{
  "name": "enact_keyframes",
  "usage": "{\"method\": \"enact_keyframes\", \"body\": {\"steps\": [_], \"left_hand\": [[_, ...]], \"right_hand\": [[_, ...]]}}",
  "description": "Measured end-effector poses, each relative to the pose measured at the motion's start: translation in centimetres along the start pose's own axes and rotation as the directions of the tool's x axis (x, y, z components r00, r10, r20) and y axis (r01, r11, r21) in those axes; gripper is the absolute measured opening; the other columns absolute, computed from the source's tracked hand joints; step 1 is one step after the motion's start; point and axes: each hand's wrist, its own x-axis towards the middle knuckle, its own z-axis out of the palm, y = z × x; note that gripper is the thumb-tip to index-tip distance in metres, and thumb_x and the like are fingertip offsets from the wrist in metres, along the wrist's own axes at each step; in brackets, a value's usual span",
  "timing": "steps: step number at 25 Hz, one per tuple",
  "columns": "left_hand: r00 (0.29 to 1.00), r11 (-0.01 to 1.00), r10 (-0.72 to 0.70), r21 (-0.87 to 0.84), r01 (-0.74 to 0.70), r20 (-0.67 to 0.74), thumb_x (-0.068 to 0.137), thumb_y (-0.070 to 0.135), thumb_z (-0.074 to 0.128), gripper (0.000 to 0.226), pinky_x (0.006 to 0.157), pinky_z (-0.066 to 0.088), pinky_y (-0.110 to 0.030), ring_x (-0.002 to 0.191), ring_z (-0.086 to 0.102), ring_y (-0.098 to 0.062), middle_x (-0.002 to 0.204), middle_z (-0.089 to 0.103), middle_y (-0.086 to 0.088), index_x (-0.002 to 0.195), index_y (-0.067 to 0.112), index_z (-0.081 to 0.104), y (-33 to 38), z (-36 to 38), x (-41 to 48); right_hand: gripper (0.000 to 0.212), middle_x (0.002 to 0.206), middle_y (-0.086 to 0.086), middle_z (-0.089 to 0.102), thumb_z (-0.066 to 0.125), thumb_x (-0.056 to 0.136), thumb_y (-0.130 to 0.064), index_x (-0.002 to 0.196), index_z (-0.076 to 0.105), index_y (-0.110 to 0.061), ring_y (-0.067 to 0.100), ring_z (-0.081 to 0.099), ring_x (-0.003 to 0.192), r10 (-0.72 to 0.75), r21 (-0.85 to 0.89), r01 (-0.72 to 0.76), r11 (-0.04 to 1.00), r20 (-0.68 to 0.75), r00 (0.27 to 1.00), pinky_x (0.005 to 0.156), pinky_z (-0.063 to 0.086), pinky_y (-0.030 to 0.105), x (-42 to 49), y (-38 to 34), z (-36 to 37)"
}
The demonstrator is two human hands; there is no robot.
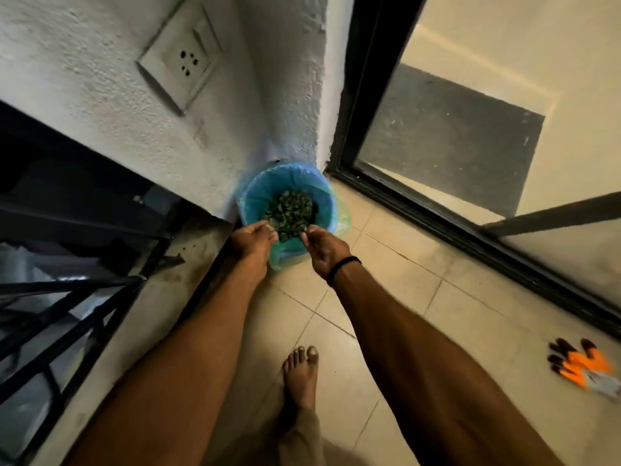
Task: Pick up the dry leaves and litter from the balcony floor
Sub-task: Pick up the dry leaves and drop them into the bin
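Down in the corner against the wall [100,95], a blue bin [255,196] lined with a plastic bag [342,223] held dry leaves [290,210]. The left hand [253,240] and right hand [324,247] hovered over its near rim, fingers curled toward the leaves; whether they gripped any could not be told. Orange gloves [581,364] lay on the tiled floor [386,297], well apart to the right, near the door track [437,223]. A black railing [67,314] stood left.

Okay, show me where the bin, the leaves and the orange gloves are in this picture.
bin [257,196]: head view, on its blue-lined inner wall, left side.
leaves [290,210]: head view, middle of the green pile inside the bin.
orange gloves [584,365]: head view, on the orange palm area, below the black fingertips.
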Motion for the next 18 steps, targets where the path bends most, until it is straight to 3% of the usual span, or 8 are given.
{"method": "enact_keyframes", "body": {"steps": [2,4,5,7,10,12,14,18], "left_hand": [[0.998,0.999,-0.038,-0.024,0.039,0.045,0.098,-0.007,0.05,0.024,0.051,0.052,-0.013,0.065,0.056,-0.015,0.078,0.057,-0.009,0.12,0.002,0.055,0.7,0.4,1.9],[0.999,0.998,-0.051,-0.021,0.051,-0.008,0.096,-0.006,0.052,0.02,0.044,0.048,-0.014,0.053,0.056,-0.011,0.074,0.059,-0.009,0.114,-0.001,0.06,0.9,0.5,2.6],[0.998,0.999,-0.048,-0.017,0.047,-0.045,0.094,-0.004,0.055,0.016,0.041,0.045,-0.015,0.044,0.053,-0.006,0.07,0.059,-0.008,0.108,-0.003,0.064,1.0,0.6,2.4],[0.997,0.999,-0.048,0.014,0.049,-0.063,0.09,0.006,0.065,0.006,0.04,0.042,-0.018,0.034,0.046,-0.001,0.063,0.059,-0.006,0.092,0.0,0.068,0.9,0.7,1.7],[0.997,0.996,-0.004,0.086,0.011,-0.079,0.085,0.01,0.073,0.02,0.055,0.052,-0.028,0.039,0.052,-0.005,0.06,0.061,-0.006,0.069,0.014,0.061,1.3,0.7,0.6],[0.993,0.973,0.099,0.218,-0.081,-0.069,0.085,0.002,0.066,0.01,0.079,0.059,-0.04,0.069,0.068,-0.016,0.085,0.071,-0.013,0.085,0.012,0.066,1.5,1.5,-0.4],[0.98,0.894,0.199,0.407,-0.187,0.013,0.086,0.001,0.062,0.032,0.099,0.05,-0.037,0.106,0.065,-0.027,0.118,0.068,-0.015,0.117,0.005,0.065,1.6,2.1,-2.4],[0.881,0.634,0.387,0.616,-0.469,0.272,0.09,0.013,0.066,0.047,0.1,0.041,-0.035,0.118,0.059,-0.033,0.13,0.063,-0.019,0.135,0.005,0.056,-0.8,3.3,-8.8]], "right_hand": [[0.03,0.113,0.013,0.054,0.049,0.095,0.007,0.125,0.053,0.005,0.019,0.061,0.091,-0.004,-0.133,0.0,0.991,-0.03,1.0,0.091,0.054,0.029,1.9,-0.2,1.6],[0.036,0.122,0.011,0.057,0.05,0.097,0.001,0.132,0.049,0.002,0.015,0.063,0.087,0.03,-0.131,-0.037,0.991,-0.056,0.998,0.08,0.056,0.022,1.8,-0.8,2.3],[0.03,0.122,0.011,0.062,0.054,0.096,-0.002,0.126,0.054,0.0,0.015,0.064,0.089,0.03,-0.118,-0.038,0.992,-0.071,0.997,0.074,0.057,0.02,1.4,-1.1,2.4],[0.011,0.098,0.007,0.068,0.064,0.093,-0.011,0.103,0.062,-0.006,0.014,0.064,0.083,0.007,-0.107,-0.019,0.994,-0.114,0.994,0.061,0.056,0.017,0.1,-1.9,2.6],[0.016,0.089,0.008,0.064,0.071,0.088,-0.017,0.099,0.063,-0.008,0.015,0.06,0.072,-0.02,-0.063,0.012,0.998,-0.123,0.992,0.052,0.055,0.018,-0.6,-2.5,2.1],[0.01,0.086,0.01,0.062,0.068,0.09,-0.013,0.097,0.064,-0.007,0.017,0.06,0.069,0.007,-0.023,-0.01,1.0,-0.115,0.993,0.052,0.055,0.019,-1.2,-3.0,0.8],[0.005,0.082,0.01,0.06,0.062,0.092,-0.007,0.097,0.062,-0.008,0.016,0.059,0.069,0.041,0.037,-0.037,0.999,-0.109,0.993,0.054,0.057,0.02,-2.3,-3.6,-0.8],[0.009,0.075,0.006,0.056,0.054,0.095,-0.004,0.087,0.058,-0.008,0.014,0.052,0.064,0.058,0.156,-0.036,0.987,-0.135,0.989,0.051,0.054,0.019,-5.5,-5.1,-7.1]]}}
